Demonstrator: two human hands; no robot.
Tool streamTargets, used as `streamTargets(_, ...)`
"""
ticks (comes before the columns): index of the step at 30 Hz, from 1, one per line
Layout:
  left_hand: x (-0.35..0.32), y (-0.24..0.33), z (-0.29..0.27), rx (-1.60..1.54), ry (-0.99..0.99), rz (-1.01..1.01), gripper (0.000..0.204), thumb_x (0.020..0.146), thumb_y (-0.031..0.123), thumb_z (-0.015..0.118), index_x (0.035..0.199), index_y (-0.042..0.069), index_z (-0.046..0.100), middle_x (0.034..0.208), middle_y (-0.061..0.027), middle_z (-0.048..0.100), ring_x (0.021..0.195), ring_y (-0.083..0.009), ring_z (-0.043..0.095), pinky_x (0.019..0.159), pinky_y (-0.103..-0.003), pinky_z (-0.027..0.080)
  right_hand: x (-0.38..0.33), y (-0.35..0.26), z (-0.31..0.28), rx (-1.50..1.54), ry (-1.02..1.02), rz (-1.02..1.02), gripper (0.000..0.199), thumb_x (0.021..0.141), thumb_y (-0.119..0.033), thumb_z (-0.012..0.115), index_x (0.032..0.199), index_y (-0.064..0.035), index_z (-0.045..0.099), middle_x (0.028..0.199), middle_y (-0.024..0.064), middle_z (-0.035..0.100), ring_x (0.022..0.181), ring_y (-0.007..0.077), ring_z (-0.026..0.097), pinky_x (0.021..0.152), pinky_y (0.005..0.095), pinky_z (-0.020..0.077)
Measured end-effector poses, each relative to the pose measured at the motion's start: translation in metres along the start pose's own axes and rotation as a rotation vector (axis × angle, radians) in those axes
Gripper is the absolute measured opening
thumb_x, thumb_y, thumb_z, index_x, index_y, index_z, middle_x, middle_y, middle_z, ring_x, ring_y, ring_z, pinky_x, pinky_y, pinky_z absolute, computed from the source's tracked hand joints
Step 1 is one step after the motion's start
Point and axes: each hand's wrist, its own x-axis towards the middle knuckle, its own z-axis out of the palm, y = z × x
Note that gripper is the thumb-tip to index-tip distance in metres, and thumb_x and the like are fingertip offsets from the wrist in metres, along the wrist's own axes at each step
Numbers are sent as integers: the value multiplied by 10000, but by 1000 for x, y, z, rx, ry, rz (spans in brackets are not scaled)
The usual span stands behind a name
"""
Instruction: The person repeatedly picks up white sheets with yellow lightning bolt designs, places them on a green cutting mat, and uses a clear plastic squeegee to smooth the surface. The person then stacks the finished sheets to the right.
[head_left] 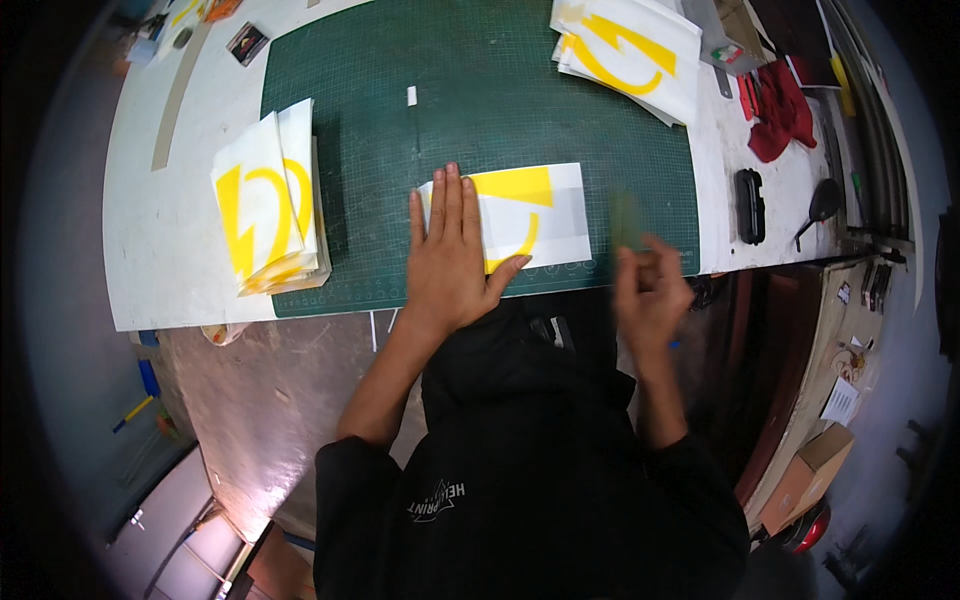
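Note:
My left hand (452,255) lies flat, fingers spread, on the left part of a white sheet with a yellow cut shape (535,212). The sheet rests on the green cutting mat (480,110) near its front edge. To the right, my right hand (650,290) is blurred and grips a small flat greenish card-like tool (627,222) held just past the sheet's right edge, over the mat's front right corner.
A stack of similar white and yellow sheets (268,200) sits at the mat's left edge, another stack (630,52) at the back right. A red cloth (782,110), a black case (750,205) and a black-handled tool (820,208) lie on the white table's right side.

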Motion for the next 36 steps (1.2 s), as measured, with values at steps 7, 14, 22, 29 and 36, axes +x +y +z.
streamTargets(7,3,2,-2,24,24,9,1055,1001,717,490,1576,-151,318,1676,-374,242,1605,-478,188,1286,-632,80,12,30,-9,-168,68,-89,314,953,-56,761,1236,59,687,867,172,772,696,224,768,602,314,593)
streamTargets(14,17,25,-1,24,183,-201,946,922,758,603,1476,-7,560,1583,-319,429,1485,-465,399,1231,-712,137,9,29,-6,-24,216,-414,300,961,25,731,1250,94,686,933,184,766,794,213,746,699,320,592)
streamTargets(22,40,17,-28,-403,213,-8,635,1073,552,488,1354,13,671,1434,-207,614,1306,-395,563,1234,-611,236,52,-7,1,-114,-76,-822,212,855,98,731,1033,-17,730,1044,111,754,937,278,724,958,443,509)
streamTargets(29,82,-41,-11,-618,-51,165,463,1131,359,432,1407,69,664,1556,-114,581,1535,-318,423,1308,-557,159,80,-17,53,-247,-272,-1023,187,823,-50,709,1002,-97,737,1032,22,728,964,238,677,1034,494,464)
streamTargets(36,75,-33,-6,-403,58,276,570,934,391,778,1418,113,663,1562,-112,567,1531,-324,423,1296,-593,193,56,-10,-4,-298,-346,-951,275,761,25,734,1008,-94,733,1011,12,731,990,207,680,1020,502,475)
